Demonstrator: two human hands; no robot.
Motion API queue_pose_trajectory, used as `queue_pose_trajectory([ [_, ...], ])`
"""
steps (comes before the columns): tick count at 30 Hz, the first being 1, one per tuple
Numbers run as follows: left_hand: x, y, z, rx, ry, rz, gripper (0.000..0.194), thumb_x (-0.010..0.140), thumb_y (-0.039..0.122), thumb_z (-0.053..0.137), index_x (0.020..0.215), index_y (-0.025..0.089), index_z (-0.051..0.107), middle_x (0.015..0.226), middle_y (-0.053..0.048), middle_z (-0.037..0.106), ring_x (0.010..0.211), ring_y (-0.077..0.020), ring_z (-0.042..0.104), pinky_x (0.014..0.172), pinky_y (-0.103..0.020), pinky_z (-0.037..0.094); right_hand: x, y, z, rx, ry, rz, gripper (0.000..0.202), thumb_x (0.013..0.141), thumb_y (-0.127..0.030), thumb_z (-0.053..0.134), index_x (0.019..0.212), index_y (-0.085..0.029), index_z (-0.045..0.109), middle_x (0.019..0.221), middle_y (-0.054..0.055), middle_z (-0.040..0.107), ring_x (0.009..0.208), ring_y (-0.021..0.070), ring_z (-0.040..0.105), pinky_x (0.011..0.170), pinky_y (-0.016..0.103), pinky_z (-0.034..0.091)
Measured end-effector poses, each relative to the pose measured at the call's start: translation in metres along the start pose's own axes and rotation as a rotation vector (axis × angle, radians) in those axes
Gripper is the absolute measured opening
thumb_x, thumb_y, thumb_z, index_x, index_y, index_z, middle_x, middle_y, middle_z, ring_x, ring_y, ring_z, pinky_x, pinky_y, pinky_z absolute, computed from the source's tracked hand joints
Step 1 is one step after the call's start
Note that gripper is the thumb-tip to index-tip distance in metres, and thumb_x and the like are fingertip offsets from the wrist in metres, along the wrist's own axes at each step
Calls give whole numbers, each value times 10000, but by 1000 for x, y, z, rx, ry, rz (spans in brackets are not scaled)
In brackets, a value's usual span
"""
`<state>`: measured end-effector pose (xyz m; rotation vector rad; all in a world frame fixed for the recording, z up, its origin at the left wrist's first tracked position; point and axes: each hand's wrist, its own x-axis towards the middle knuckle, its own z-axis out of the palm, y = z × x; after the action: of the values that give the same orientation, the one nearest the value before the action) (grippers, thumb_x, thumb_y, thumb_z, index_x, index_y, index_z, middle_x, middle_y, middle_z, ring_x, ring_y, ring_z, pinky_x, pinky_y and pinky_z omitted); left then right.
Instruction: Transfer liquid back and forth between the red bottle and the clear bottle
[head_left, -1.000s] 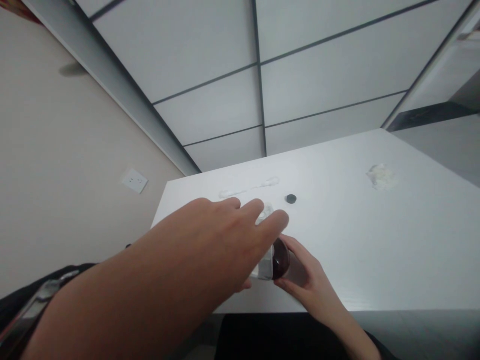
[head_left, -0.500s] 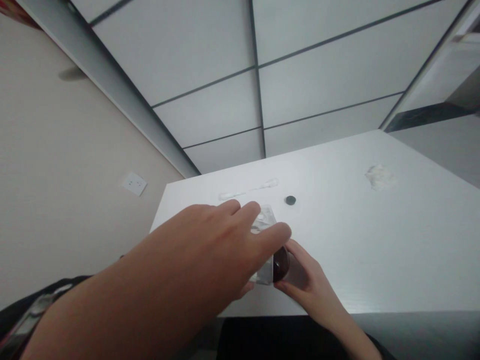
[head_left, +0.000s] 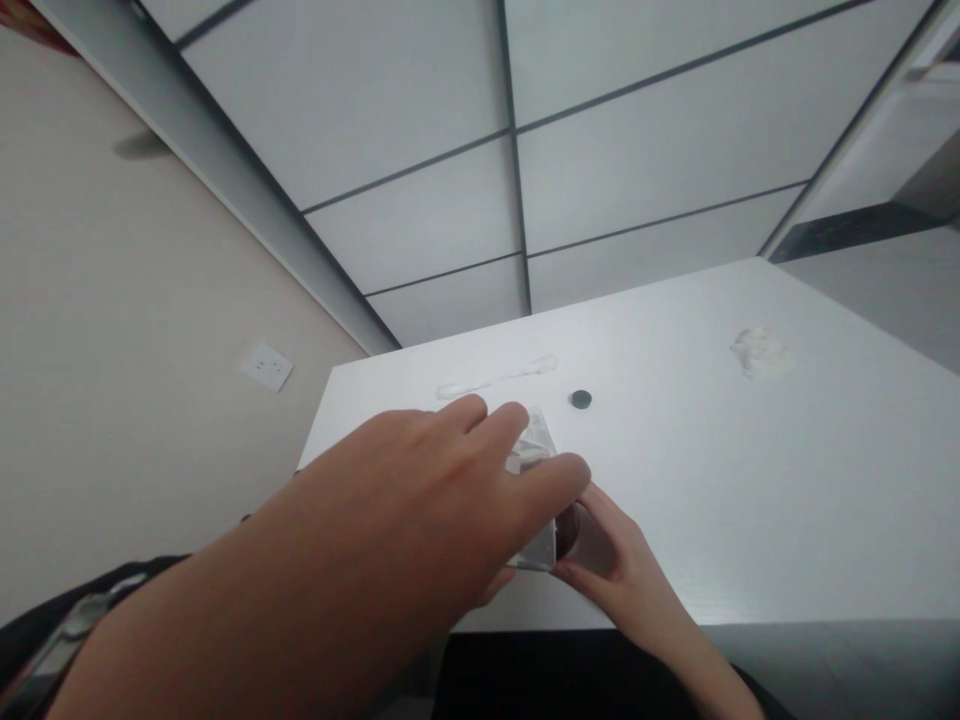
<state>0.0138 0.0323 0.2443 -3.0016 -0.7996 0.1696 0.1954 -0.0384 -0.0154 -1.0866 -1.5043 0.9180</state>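
My left hand (head_left: 450, 490) reaches across from the left, its fingers wrapped round a clear, stiff-looking plastic box (head_left: 538, 552). Some crinkled clear or whitish material shows at the box's far end. Against the box's right side is a dark red-brown, rounded, shiny object (head_left: 568, 532), only partly visible. My right hand (head_left: 637, 575) grips this object between thumb and fingers from the right. Whether the object lies partly inside the box I cannot tell, because my left hand covers much of both.
On the white table (head_left: 750, 500), beyond my hands, lie thin clear plastic pieces (head_left: 532, 368) and a small dark round disc (head_left: 581, 399). A crumpled whitish piece (head_left: 761, 353) lies farther right. White panelled doors (head_left: 637, 170) stand behind; a wall socket (head_left: 268, 367) is at left.
My left hand and the plastic box have shifted slightly right, so less of the dark red-brown object shows. My right hand has barely moved.
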Motion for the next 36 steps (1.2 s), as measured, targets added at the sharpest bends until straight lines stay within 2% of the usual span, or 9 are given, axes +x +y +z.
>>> queue_pose_trajectory([
  [8,1,-1,1,66,-9,22,509,806,99,786,1226,298,578,1197,-39,746,935,-283,716,720,-393,528,0,0,1,45,-6,44,672,971,-633,727,1573,-456,485,1545,52,602,1394,336,592,1190,570,483],
  [15,4,1,-1,104,9,65,466,786,80,793,1182,261,626,1184,-57,768,917,-295,730,706,-426,566,-1,0,2,65,-2,48,684,964,-654,721,1558,-369,538,1508,105,623,1367,370,603,1181,601,476],
  [21,7,0,-3,95,3,79,463,767,89,835,1155,254,646,1127,-37,765,879,-269,716,683,-383,542,0,-3,3,125,-15,100,674,941,-618,769,1534,-379,557,1471,94,642,1325,366,623,1192,620,457],
  [26,9,0,-4,89,-7,84,445,795,125,847,1169,257,646,1180,-38,756,946,-262,711,715,-365,534,0,-2,4,130,-8,96,678,940,-601,782,1543,-409,539,1499,79,624,1353,360,605,1200,623,449],
  [32,9,2,-5,82,-25,96,447,778,122,850,1158,252,654,1163,-39,747,938,-258,693,734,-376,528,-1,-2,6,188,-24,125,673,957,-553,785,1555,-394,522,1539,91,599,1399,358,589,1238,639,409],
  [36,11,3,-5,90,-36,101,413,785,107,835,1133,246,660,1153,-49,744,918,-258,681,710,-371,506,-2,-4,6,174,-17,123,689,953,-582,776,1559,-363,529,1578,115,565,1458,380,531,1229,671,411],
])
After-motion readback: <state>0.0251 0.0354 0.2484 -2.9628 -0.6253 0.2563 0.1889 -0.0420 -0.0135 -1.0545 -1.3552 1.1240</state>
